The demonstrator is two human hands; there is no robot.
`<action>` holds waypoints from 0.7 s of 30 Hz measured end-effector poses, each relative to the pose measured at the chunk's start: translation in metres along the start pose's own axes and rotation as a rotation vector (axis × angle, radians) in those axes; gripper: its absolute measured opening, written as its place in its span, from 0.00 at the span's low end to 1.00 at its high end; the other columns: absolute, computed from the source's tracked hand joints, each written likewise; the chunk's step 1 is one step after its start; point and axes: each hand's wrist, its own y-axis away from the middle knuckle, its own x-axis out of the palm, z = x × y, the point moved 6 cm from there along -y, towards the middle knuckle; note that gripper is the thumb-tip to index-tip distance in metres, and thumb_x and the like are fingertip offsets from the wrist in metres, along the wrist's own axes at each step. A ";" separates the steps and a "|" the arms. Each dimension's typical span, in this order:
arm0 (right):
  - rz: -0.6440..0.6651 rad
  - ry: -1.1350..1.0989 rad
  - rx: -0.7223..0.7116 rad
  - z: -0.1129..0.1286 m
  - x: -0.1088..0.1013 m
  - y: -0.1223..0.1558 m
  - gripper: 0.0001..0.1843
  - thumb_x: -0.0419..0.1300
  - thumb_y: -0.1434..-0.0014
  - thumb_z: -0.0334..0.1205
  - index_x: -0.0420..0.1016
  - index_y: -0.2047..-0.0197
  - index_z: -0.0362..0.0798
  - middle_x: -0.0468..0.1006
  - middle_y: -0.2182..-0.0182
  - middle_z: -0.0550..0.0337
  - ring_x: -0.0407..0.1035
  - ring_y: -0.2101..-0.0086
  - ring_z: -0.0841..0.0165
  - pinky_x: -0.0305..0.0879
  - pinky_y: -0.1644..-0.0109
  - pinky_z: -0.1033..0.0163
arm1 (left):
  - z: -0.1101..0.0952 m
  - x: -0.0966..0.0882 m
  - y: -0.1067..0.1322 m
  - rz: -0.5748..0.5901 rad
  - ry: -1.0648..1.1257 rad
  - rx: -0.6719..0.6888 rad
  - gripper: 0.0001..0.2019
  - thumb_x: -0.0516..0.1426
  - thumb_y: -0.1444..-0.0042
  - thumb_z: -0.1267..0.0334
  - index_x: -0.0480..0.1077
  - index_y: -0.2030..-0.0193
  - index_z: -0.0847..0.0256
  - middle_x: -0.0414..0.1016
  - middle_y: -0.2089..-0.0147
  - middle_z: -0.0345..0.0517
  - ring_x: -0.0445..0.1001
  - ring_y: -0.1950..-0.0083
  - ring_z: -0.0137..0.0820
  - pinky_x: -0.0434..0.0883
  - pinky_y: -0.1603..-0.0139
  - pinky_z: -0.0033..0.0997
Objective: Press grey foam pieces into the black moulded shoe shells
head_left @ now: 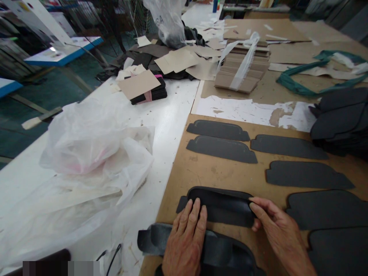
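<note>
A shiny black leather-like piece (222, 199) lies over a matching dark grey cut-out (230, 217) on the brown board. My left hand (186, 237) rests flat with fingers stretched out, its fingertips on the left part of the shiny piece. At the piece's right end, my right hand (276, 226) pinches the edge between thumb and fingers, and that end is slightly raised. More curled black pieces (227, 251) lie beneath and beside my left hand, nearest to me. What is under my palm is hidden.
Several flat dark grey cut-outs (221, 148) are spread over the brown board (198, 172). A dark stack (342, 115) stands at the right. Crumpled plastic bags (86, 142) cover the white table's left side. Behind are a tied cardboard bundle (241, 69) and a green strap (299, 82).
</note>
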 end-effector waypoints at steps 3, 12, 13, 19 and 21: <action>-0.007 0.011 0.007 0.003 0.000 0.002 0.28 0.59 0.52 0.57 0.69 0.56 0.44 0.66 0.85 0.66 0.63 0.80 0.72 0.61 0.74 0.70 | 0.001 0.001 0.001 0.018 -0.002 -0.005 0.40 0.45 0.59 0.81 0.46 0.35 0.62 0.46 0.33 0.47 0.44 0.33 0.38 0.60 0.42 0.37; -0.029 0.005 0.005 -0.007 -0.004 -0.002 0.29 0.60 0.53 0.57 0.69 0.55 0.44 0.66 0.84 0.65 0.64 0.80 0.72 0.61 0.75 0.69 | 0.000 -0.001 -0.001 -0.007 -0.003 -0.024 0.38 0.45 0.58 0.82 0.51 0.36 0.61 0.51 0.34 0.46 0.49 0.36 0.41 0.65 0.47 0.40; -0.028 0.006 0.014 -0.009 -0.004 -0.002 0.29 0.60 0.53 0.57 0.69 0.54 0.44 0.67 0.84 0.65 0.64 0.80 0.71 0.61 0.75 0.69 | 0.000 -0.002 -0.001 -0.011 0.006 -0.025 0.38 0.45 0.58 0.81 0.51 0.36 0.60 0.52 0.35 0.45 0.50 0.36 0.42 0.66 0.47 0.40; -0.059 0.053 0.046 -0.010 -0.008 -0.002 0.29 0.60 0.55 0.58 0.70 0.56 0.44 0.68 0.83 0.64 0.65 0.80 0.72 0.62 0.74 0.70 | 0.001 0.000 0.004 -0.034 0.037 -0.030 0.37 0.47 0.54 0.79 0.49 0.36 0.54 0.58 0.38 0.50 0.52 0.37 0.44 0.67 0.47 0.42; -0.069 0.048 0.038 -0.007 -0.008 -0.002 0.29 0.60 0.55 0.58 0.70 0.57 0.44 0.68 0.83 0.64 0.65 0.80 0.72 0.62 0.74 0.69 | 0.002 0.001 0.005 -0.019 0.047 -0.038 0.38 0.47 0.54 0.79 0.47 0.35 0.52 0.56 0.38 0.49 0.51 0.36 0.44 0.67 0.47 0.43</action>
